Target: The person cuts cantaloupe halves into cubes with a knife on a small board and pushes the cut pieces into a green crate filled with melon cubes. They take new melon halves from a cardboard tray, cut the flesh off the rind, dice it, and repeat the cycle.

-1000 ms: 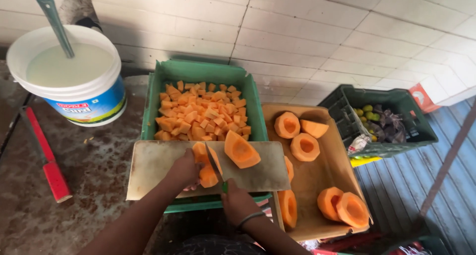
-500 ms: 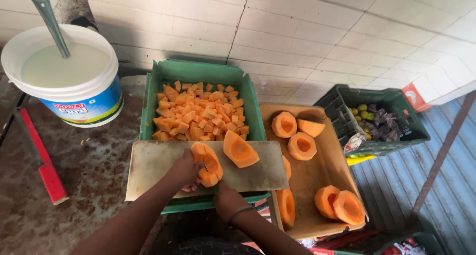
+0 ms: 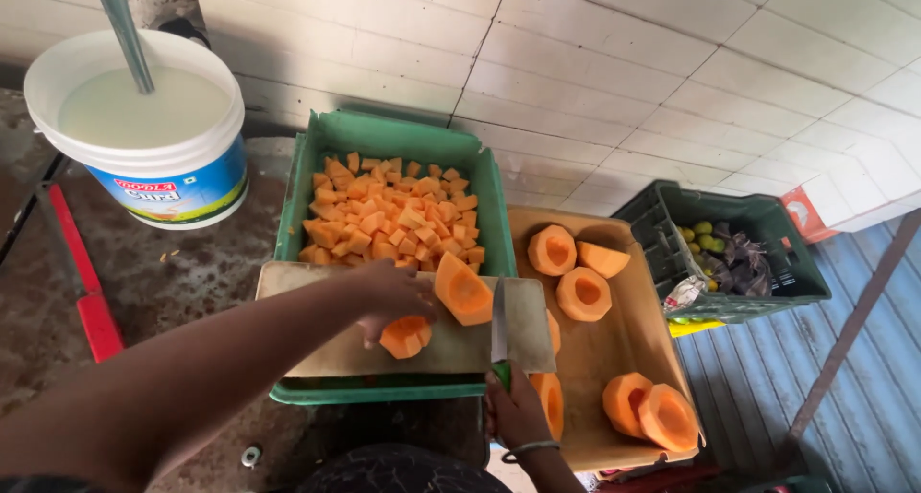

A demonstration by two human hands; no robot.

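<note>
Left hand (image 3: 389,299): clamped on an orange melon piece (image 3: 405,337), on the pale rectangular cutting board (image 3: 317,349).
Right hand (image 3: 515,414): gripping a green-handled knife (image 3: 498,332), at the board's right edge.

Orange papaya piece (image 3: 406,337), paler at the rind, showing under the fingers of the left hand (image 3: 389,296). Larger orange papaya wedge (image 3: 463,291), pale-edged, lying just right of those fingers. Knife (image 3: 498,332): silver blade, green handle showing between the right hand's (image 3: 516,414) fingers. Pale beige cutting board (image 3: 336,349) lying beneath both. Green crate (image 3: 393,138) sitting beyond the fingertips, showing bright orange papaya cubes (image 3: 389,215). Tan tray (image 3: 614,359) lying right of the knife hand, bearing orange papaya halves (image 3: 583,293) with darker hollows. White bucket (image 3: 144,129) with blue band, holding pale whitish liquid, standing far left. Dark green crate (image 3: 739,215) standing far right. Red bar (image 3: 86,282) lying left. White tiled wall (image 3: 672,61) with dark joints showing behind.
</note>
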